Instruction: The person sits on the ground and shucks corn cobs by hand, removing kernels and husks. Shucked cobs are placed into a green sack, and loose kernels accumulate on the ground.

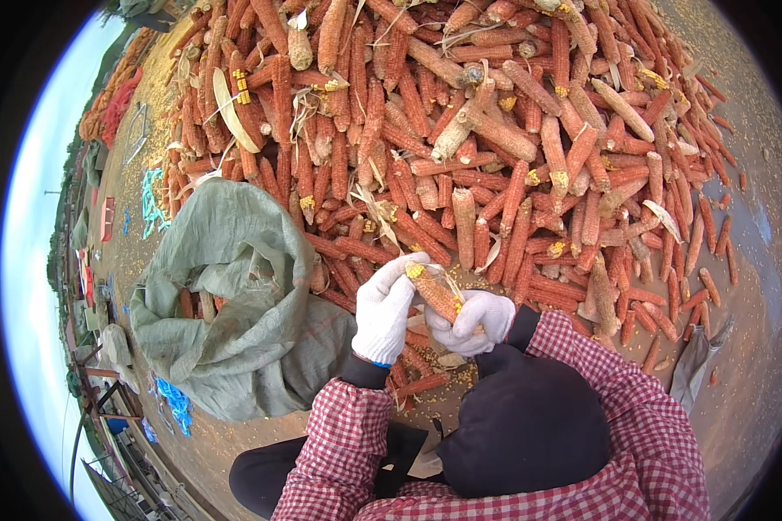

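Note:
Between my two gloved hands is an orange-red corn cob point(435, 295), mostly bare, with a patch of yellow kernels at its upper tip and a few more near its lower end. My left hand point(382, 314), in a white knit glove, has its fingers closed at the kernel-bearing tip. Gripped around the cob's lower end is my right hand point(471, 325), in a similar white glove. A strip of dry husk or fibre hangs along the cob's right side. Just beyond both hands rises a large heap of reddish corn cobs point(495, 130).
A grey-green woven sack point(226, 339) stands at my left, its mouth open, with cobs inside. Loose kernels and cobs lie on the ground. Blue plastic scraps point(175, 405) sit left of the sack. A grey cloth or bag point(697, 369) lies at the right.

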{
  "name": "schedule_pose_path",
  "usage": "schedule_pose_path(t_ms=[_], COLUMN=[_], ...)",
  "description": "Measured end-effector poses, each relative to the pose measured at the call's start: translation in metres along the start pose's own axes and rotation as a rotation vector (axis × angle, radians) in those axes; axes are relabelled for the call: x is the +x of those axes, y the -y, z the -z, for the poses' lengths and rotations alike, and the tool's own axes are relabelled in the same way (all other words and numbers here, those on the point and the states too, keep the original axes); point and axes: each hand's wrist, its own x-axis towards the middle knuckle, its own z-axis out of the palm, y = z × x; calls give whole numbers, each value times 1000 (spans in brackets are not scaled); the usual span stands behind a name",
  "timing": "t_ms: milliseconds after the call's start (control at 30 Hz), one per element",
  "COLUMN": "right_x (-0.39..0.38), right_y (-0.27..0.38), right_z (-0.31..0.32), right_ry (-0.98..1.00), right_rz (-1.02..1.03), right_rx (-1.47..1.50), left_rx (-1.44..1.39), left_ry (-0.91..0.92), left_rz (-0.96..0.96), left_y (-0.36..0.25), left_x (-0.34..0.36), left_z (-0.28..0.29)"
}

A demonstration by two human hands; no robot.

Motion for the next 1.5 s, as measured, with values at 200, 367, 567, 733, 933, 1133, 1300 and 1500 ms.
schedule_pose_path(t_ms=[200,367,567,733,933,1133,1300,1500], right_x=[11,10,8,9,8,17,8,10], right_y=[11,14,13,14,12,7,15,9], right_z=[-26,-27,-28,-37,-37,-37,-42,-26], right_ry=[-720,-978,-965,-971,-979,-1026,-1017,-1009], right_rz=[200,166,143,30,123,339,359,257], right_rx=[-1188,-1917,-1981,-2032,-2347,-2427,-2260,-2120], left_rx=[-41,57,242,343,183,513,249,185], left_ry=[15,31,15,-67,-322,-365,-258,-173], left_rz=[28,-50,-93,-77,-152,-450,137,77], left_y=[-4,-7,-8,-4,28,37,2,-6], left_x=[3,-1,-2,-3,5,31,16,7], left_z=[15,16,14,3,-4,15,5,-5])
